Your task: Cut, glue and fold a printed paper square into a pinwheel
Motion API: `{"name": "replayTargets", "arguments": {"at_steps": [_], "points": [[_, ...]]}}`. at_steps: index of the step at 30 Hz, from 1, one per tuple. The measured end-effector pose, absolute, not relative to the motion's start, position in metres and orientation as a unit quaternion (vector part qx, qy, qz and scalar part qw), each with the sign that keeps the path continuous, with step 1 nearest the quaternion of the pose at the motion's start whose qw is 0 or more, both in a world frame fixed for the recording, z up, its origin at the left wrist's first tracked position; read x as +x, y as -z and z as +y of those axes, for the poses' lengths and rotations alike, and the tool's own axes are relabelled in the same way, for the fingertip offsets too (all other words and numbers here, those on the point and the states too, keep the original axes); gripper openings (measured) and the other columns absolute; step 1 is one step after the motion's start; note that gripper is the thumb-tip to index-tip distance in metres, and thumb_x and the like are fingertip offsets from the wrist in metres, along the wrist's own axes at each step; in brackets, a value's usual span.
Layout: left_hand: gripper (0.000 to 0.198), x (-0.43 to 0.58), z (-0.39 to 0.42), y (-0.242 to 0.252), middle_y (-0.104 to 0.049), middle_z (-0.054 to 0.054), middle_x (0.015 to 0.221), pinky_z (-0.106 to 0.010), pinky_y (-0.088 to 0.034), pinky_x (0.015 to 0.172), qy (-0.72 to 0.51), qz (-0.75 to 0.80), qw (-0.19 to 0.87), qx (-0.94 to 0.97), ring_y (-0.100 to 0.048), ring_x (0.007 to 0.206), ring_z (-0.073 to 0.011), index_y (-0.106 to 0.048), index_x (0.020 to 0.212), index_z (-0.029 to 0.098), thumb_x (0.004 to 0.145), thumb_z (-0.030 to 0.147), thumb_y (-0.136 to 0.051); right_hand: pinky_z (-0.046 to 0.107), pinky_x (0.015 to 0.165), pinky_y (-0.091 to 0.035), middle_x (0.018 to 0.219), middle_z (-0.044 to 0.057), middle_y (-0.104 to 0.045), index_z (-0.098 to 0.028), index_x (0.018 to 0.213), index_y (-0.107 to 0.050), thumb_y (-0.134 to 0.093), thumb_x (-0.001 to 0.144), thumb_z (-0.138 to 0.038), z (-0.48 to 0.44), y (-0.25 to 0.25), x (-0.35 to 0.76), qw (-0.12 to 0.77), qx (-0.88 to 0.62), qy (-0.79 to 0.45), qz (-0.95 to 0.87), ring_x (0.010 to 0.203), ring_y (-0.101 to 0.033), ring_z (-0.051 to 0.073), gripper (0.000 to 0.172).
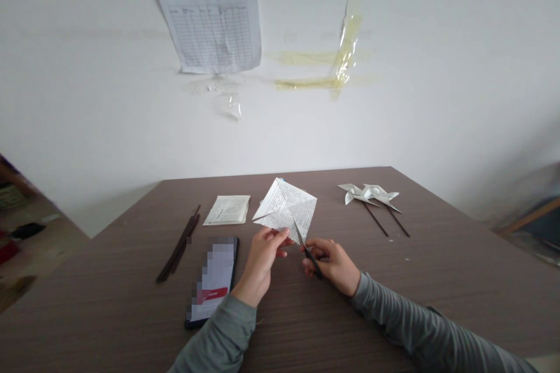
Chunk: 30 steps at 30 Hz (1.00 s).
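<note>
The fingers of the left hand (262, 259) pinch the lower edge of a square of printed paper (284, 210), with the thumb and fingertips closed on it and the hand nearly shut. The fingers of the right hand (330, 265) curl tightly around the dark handles of a small pair of scissors (311, 255), whose narrow metal blade points up and reaches the paper's lower edge. How far the blades stand apart is too small to tell. The two hands are close together, just above the table.

The paper is held tilted, turned like a diamond and covered in small lines of text, with creases running across it. Grey striped sleeves (429, 320) lead from both wrists back toward the camera.

Around the hands, a brown wood-grain table (437, 297) holds a smartphone (213, 282) with a pixelated screen, near the left hand. Beyond it lie a bundle of thin dark sticks (178, 243) and a small stack of printed paper (226, 210). To the far right, two paper pinwheels (370, 193) lie on dark sticks, well apart from the hands. Behind the table, a ruled paper chart (212, 29) and strips of yellowed tape (345, 41) cling to a white wall
</note>
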<state>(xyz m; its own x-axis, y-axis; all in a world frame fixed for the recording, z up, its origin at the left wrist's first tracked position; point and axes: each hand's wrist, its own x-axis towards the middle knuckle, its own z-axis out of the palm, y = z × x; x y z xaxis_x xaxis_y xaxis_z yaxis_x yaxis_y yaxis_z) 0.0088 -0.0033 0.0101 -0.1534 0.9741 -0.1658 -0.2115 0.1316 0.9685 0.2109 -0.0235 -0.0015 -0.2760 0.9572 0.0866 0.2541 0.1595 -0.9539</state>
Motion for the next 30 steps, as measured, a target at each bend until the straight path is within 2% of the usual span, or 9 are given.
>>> {"name": "replayTargets", "arguments": {"at_steps": [7, 11, 15, 18, 20, 22, 26, 30], "points": [[0.035, 0.006, -0.002, -0.007, -0.087, -0.001, 0.083, -0.023, -0.053, 0.061, -0.568, 0.513, 0.53, 0.365, -0.087, 0.077, -0.0214, -0.078, 0.083, 0.023, 0.076, 0.035, -0.11, 0.057, 0.085, -0.076, 0.068, 0.01, -0.086, -0.031, 0.094, -0.093, -0.099, 0.079, -0.086, -0.021, 0.006, 0.213, 0.386, -0.448, -0.462, -0.661, 0.071, -0.09, 0.044, 0.058], [0.039, 0.005, -0.002, -0.006, -0.088, -0.001, 0.084, -0.023, -0.053, 0.06, -0.579, 0.506, 0.525, 0.363, -0.087, 0.078, -0.022, -0.078, 0.084, 0.023, 0.074, 0.04, -0.111, 0.056, 0.082, -0.076, 0.064, 0.008, -0.084, -0.031, 0.094, -0.095, -0.102, 0.077, -0.085, -0.02, 0.011, 0.214, 0.394, -0.446, -0.466, -0.655, 0.07, -0.09, 0.045, 0.057], [0.035, 0.004, -0.001, -0.005, -0.089, -0.002, 0.086, -0.023, -0.053, 0.06, -0.586, 0.514, 0.515, 0.357, -0.087, 0.079, -0.0215, -0.08, 0.086, 0.023, 0.076, 0.04, -0.109, 0.054, 0.079, -0.074, 0.066, 0.008, -0.084, -0.03, 0.094, -0.096, -0.102, 0.081, -0.078, -0.018, 0.018, 0.217, 0.391, -0.435, -0.47, -0.662, 0.069, -0.089, 0.042, 0.051], [0.032, 0.004, -0.001, -0.005, -0.092, -0.004, 0.091, -0.023, -0.052, 0.06, -0.59, 0.526, 0.5, 0.354, -0.087, 0.081, -0.0215, -0.081, 0.087, 0.024, 0.078, 0.04, -0.106, 0.059, 0.096, -0.074, 0.068, 0.006, -0.086, -0.029, 0.097, -0.098, -0.1, 0.086, -0.073, -0.016, 0.025, 0.221, 0.375, -0.439, -0.44, -0.688, 0.071, -0.088, 0.039, 0.045], [0.033, 0.003, 0.0, -0.005, -0.092, -0.005, 0.092, -0.023, -0.052, 0.059, -0.589, 0.534, 0.491, 0.355, -0.088, 0.082, -0.0226, -0.08, 0.086, 0.024, 0.079, 0.041, -0.107, 0.067, 0.114, -0.07, 0.068, 0.005, -0.085, -0.03, 0.1, -0.099, -0.099, 0.087, -0.07, -0.013, 0.028, 0.223, 0.369, -0.445, -0.408, -0.707, 0.075, -0.088, 0.039, 0.043], [0.035, 0.003, 0.001, -0.004, -0.092, -0.006, 0.092, -0.023, -0.051, 0.059, -0.59, 0.536, 0.487, 0.358, -0.088, 0.082, -0.0235, -0.08, 0.087, 0.024, 0.078, 0.042, -0.109, 0.072, 0.124, -0.064, 0.069, 0.005, -0.087, -0.031, 0.102, -0.099, -0.099, 0.087, -0.069, -0.01, 0.03, 0.226, 0.37, -0.45, -0.386, -0.716, 0.08, -0.088, 0.04, 0.041], [0.034, 0.002, 0.001, -0.002, -0.092, -0.006, 0.09, -0.022, -0.05, 0.056, -0.585, 0.529, 0.488, 0.375, -0.085, 0.079, -0.0218, -0.085, 0.089, 0.023, 0.076, 0.042, -0.11, 0.07, 0.122, -0.065, 0.074, 0.007, -0.089, -0.032, 0.1, -0.098, -0.099, 0.091, -0.07, -0.004, 0.03, 0.233, 0.404, -0.459, -0.358, -0.706, 0.083, -0.089, 0.041, 0.039], [0.03, 0.002, 0.001, -0.001, -0.094, -0.007, 0.091, -0.021, -0.048, 0.054, -0.57, 0.526, 0.499, 0.386, -0.084, 0.078, -0.0218, -0.088, 0.088, 0.022, 0.076, 0.039, -0.109, 0.069, 0.118, -0.069, 0.074, 0.003, -0.088, -0.03, 0.11, -0.097, -0.092, 0.093, -0.063, 0.008, 0.036, 0.242, 0.442, -0.482, -0.314, -0.689, 0.082, -0.089, 0.037, 0.037]]}}
